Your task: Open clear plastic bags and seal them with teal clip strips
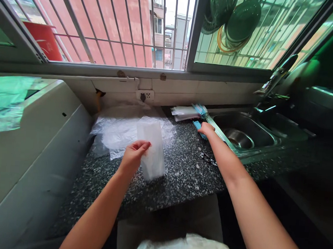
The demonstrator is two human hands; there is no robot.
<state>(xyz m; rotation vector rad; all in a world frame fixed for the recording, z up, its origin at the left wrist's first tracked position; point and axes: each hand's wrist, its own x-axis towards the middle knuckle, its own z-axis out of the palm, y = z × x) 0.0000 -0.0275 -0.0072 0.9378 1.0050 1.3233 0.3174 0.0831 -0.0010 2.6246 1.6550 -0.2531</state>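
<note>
My left hand point(136, 152) pinches the edge of a frosted, translucent plastic bag point(154, 157) between thumb and fingers. The bag hangs upright and flat above the speckled dark countertop point(176, 189). Farther off to the right, my right hand point(207, 129) is closed on a small light-blue flat piece point(197, 125) beside the sink; its exact kind is unclear. Just behind that hand lies a stack of clear bags point(184, 112) with light-blue ends. A dark beaded string point(208, 159) lies under my right forearm.
Clear plastic sheets point(118, 132) cover the left back of the counter. A steel sink point(264, 134) with a faucet point(276, 78) is at right. A white appliance point(38, 139) stands left, and a wall socket point(145, 96) sits below the barred window.
</note>
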